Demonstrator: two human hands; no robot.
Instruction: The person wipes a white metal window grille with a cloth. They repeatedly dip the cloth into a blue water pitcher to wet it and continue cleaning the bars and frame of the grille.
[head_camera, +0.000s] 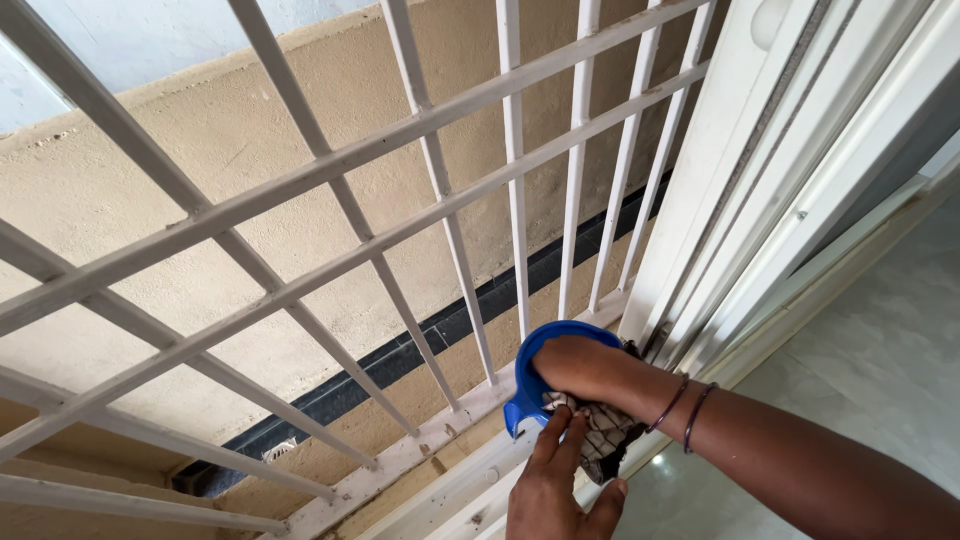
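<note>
A blue plastic mug (524, 365) lies tilted on the white window sill track (440, 470) at the foot of the grille. My right hand (580, 366), with two thin bangles on the wrist, reaches in from the right and is curled inside the mug's mouth. A dark-and-white checked cloth (606, 440) bunches under that hand and hangs below the wrist. My left hand (556, 488) comes up from the bottom edge, fingers straight and resting on the cloth next to the mug's handle. The right fingertips are hidden inside the mug.
A white metal grille (430, 120) with slanted bars fills the window. Behind it are a beige outer wall and a black drain channel (400, 355). A white sliding window frame (740, 200) stands at the right, with pale floor tiles (880, 350) beyond it.
</note>
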